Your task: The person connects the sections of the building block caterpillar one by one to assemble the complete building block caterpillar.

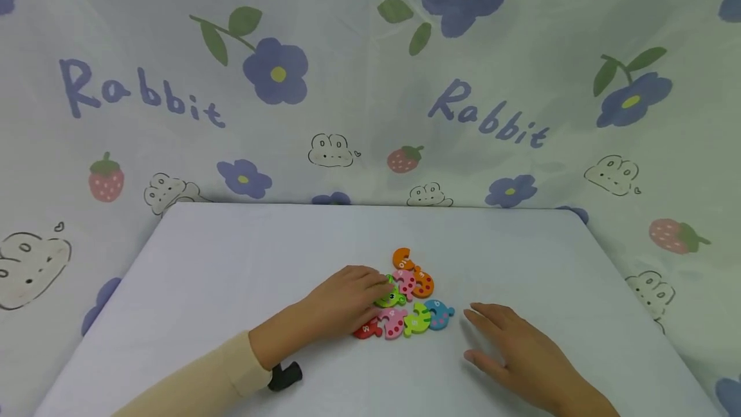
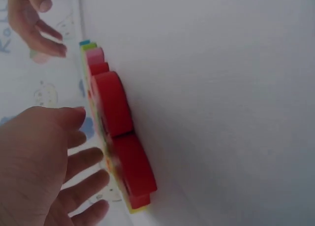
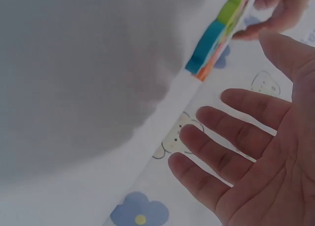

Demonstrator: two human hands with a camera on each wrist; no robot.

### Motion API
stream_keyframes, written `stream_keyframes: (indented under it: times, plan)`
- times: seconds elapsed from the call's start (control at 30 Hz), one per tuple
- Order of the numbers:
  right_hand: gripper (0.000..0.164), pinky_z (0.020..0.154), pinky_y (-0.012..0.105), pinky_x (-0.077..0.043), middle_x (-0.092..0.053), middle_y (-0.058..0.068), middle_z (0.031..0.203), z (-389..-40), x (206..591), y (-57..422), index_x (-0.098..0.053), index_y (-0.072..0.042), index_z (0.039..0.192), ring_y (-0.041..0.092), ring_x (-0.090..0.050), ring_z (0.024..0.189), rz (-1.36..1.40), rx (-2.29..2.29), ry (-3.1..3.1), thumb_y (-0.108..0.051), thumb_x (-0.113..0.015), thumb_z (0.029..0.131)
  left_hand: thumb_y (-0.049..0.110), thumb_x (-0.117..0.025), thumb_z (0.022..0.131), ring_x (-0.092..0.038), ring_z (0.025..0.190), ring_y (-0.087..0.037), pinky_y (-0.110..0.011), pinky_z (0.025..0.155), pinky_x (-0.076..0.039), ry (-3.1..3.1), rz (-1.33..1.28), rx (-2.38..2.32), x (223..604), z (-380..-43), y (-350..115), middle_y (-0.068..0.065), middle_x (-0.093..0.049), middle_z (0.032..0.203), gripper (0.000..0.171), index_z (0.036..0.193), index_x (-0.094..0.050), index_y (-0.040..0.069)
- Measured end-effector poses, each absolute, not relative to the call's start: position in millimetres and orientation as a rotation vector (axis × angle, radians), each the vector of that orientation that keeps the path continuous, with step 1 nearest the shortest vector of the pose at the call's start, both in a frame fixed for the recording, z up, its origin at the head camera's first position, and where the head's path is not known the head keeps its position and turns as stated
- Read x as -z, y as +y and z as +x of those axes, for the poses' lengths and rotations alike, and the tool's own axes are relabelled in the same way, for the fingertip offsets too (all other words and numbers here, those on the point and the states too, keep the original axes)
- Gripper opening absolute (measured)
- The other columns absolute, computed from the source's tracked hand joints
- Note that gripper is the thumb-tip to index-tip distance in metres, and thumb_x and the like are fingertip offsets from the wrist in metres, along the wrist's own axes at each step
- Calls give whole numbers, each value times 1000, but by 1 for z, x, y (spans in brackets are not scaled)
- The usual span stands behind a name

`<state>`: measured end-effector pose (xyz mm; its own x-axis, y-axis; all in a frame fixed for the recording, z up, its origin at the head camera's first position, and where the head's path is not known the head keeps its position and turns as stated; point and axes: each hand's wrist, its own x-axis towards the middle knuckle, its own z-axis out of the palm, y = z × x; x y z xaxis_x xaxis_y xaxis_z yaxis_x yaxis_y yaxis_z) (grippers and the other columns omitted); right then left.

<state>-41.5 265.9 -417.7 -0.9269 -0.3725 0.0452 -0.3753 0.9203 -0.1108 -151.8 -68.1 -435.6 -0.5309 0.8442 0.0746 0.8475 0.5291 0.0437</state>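
The left hand (image 1: 347,298) is stretched in from the lower left, its forearm covered by a beige sleeve (image 1: 202,372) that ends short of the wrist, and a black object (image 1: 285,376) is seen beneath that wrist. The back of the hand is turned up, and the left part of a cluster of colourful pieces is covered by it. In the left wrist view its thumb and fingers are shown loosely bent and spread apart beside the pieces, with nothing gripped; whether any piece is touched by the fingertips cannot be told. The right hand (image 1: 518,356) is held to the right of the cluster, apart from it, with the thumb well away from the nearly straight, fanned fingers, and nothing is held in it. The pieces are borne by a white table (image 1: 231,256), a little right of its middle. Along the near side a red piece (image 1: 366,331), a spotted pink piece (image 1: 395,325), a lime piece (image 1: 417,322) and a blue piece (image 1: 440,315) are lined up; behind them a green piece with a face (image 1: 391,299) is partly hidden by the left fingers, and beyond it another pink piece (image 1: 406,282) and two orange pieces (image 1: 424,284) are placed.
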Motion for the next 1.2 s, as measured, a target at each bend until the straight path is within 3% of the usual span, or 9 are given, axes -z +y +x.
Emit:
stream_keyframes:
  times: [0.37,0.77,1.0,1.2]
  plan:
    - [64,102,43,-54,-58,0,146,-43,420,256,-65,-18,143,21,-56,132,649,-141,-3076,-60,-70,95,42,-71,100,-58,123,-19,-37,111,-45,-2593,-1548,14,439,-163,-51,3,-68,130,34,128,-76,23]
    - [62,102,43,-54,-57,1,145,-45,424,253,-64,-19,142,22,-54,131,693,-156,-3100,-60,-69,95,51,-72,97,-59,116,-21,-41,107,-48,-2688,-1463,10,432,-174,-52,2,-67,120,37,126,-78,30]
    - [61,102,44,-54,-57,2,146,-44,426,252,-65,-20,142,23,-54,132,688,-154,-3111,-59,-70,95,50,-73,96,-58,121,-23,-43,111,-45,-2695,-1362,-97,431,-174,-50,-1,-67,126,34,116,-81,24]
    - [58,103,44,-54,-58,2,144,-44,426,253,-66,-19,140,23,-54,131,714,-148,-3075,-55,-72,95,56,-74,93,-61,113,-25,-45,108,-47,-2786,-1170,-155,431,-180,-55,-2,-71,115,43,111,-81,17]
